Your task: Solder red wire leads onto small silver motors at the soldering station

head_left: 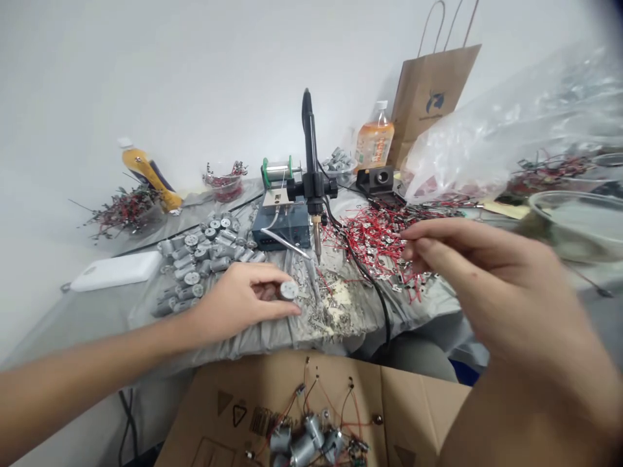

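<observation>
My left hand [238, 295] is closed round a small silver electric motor [289, 290], its round end facing right. Thumb and fingers of my right hand [467, 269] are pinched together at the edge of a heap of short red wires [374, 240]; what they hold is too small to make out. Between my hands a soldering iron [317, 237] points tip down in a stand, and a thin solder feed tube [287, 244] slants toward its tip. Many loose silver motors [195, 259] lie left of my left hand.
A spool of solder [278, 172] sits on a blue control box [280, 224]. Wired motors [306, 444] lie on cardboard [219, 415] at the front. A black cable [374, 285] hangs over the table edge. Behind are a drink bottle [374, 139], paper bag [433, 97] and plastic bag [467, 149].
</observation>
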Motion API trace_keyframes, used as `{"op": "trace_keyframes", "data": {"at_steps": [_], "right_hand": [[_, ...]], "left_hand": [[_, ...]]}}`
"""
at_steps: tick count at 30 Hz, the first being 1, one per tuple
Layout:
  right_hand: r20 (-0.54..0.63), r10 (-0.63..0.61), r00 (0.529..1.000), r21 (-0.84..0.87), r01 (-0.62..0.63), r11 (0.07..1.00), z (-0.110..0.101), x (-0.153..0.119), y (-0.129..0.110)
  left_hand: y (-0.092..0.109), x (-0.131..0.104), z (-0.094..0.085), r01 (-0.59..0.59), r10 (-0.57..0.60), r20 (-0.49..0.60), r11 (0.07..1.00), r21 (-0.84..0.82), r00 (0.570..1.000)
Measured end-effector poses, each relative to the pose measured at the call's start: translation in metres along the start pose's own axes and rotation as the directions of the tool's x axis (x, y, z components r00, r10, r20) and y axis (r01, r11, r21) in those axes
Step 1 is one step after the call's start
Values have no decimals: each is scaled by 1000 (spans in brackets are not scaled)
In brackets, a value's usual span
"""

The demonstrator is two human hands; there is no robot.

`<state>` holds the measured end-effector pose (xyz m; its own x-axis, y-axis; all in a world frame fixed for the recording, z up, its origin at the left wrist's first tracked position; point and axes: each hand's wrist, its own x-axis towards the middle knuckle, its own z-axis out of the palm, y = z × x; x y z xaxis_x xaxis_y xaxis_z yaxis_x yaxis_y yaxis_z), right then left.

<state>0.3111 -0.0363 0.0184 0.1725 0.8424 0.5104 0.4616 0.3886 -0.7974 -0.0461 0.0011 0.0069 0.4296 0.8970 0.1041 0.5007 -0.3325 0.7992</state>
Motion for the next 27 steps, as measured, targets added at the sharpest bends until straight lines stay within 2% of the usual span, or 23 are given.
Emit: {"op": "trace_keyframes", "data": {"at_steps": [3,6,9,12,17,22,27], "right_hand": [[67,52,996,265,-68,962,32,7,10],[59,21,998,412,-43,910,54,6,16],[21,-61,998,347,50,936,64,3,21],[22,-91,996,239,83,967,71,1,28],[68,-74,995,349,45,936,82,-2,36],[4,-220,975,149,217,965,80,-4,33],[90,-288,953,142,274,951,77,-4,27]], "left_hand": [[-2,1,3,-58,58,-19,998,25,998],[-5,0,8,-173,175,-36,983,70,984],[-11,-2,12,-265,278,-62,951,162,959],[-11,1,14,-238,262,-74,943,233,962],[-4,13,17,-220,258,-123,941,256,958],[-9,15,29,-291,364,-196,902,319,911],[-15,8,36,-336,421,-205,875,349,884]]}}
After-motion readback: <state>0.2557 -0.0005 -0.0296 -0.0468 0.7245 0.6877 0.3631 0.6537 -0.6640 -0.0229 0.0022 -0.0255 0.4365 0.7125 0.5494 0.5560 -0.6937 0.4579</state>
